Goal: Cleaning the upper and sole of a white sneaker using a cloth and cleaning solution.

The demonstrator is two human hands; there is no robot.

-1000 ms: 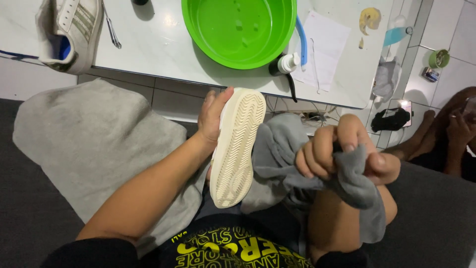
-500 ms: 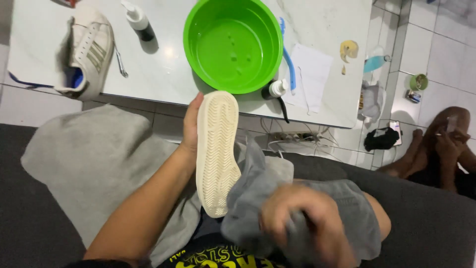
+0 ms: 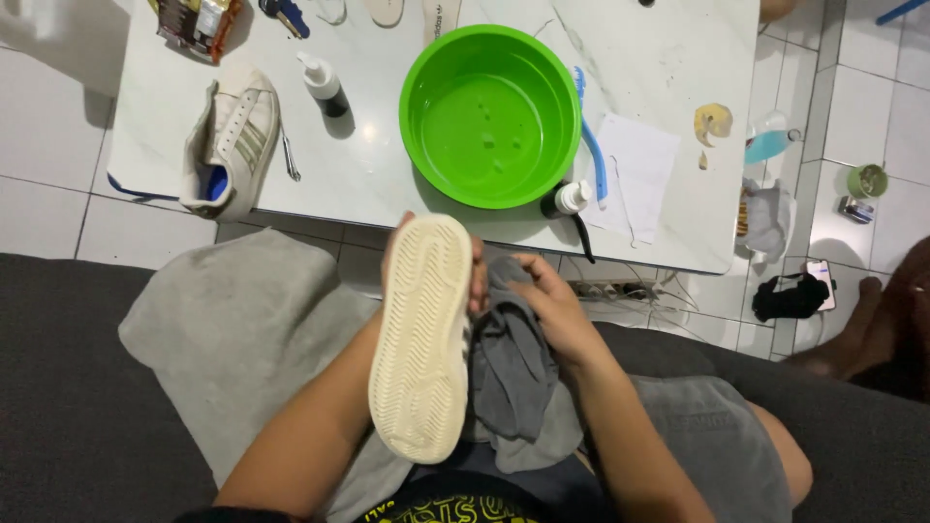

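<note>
cream rubber-soled white sneaker (image 3: 423, 339) stood sole-up over lap | left hand (image 3: 402, 254) gripped its toe, steadying it | right hand (image 3: 547, 300) pinched grey cloth (image 3: 511, 363) against its side | green plastic basin (image 3: 489, 114) sat near on table

I am holding a shoe (image 3: 422, 339) whose cream sole is showing a wavy ridged tread, and I am pressing a dark grey cloth (image 3: 509, 368) against it. A bright green bowl (image 3: 489, 111) is sitting on the white marbled table (image 3: 659, 58), a blue toothbrush (image 3: 591, 145) beside it, and a second shoe (image 3: 232, 140) is showing off-white with striped sides and blue lining.
</note>
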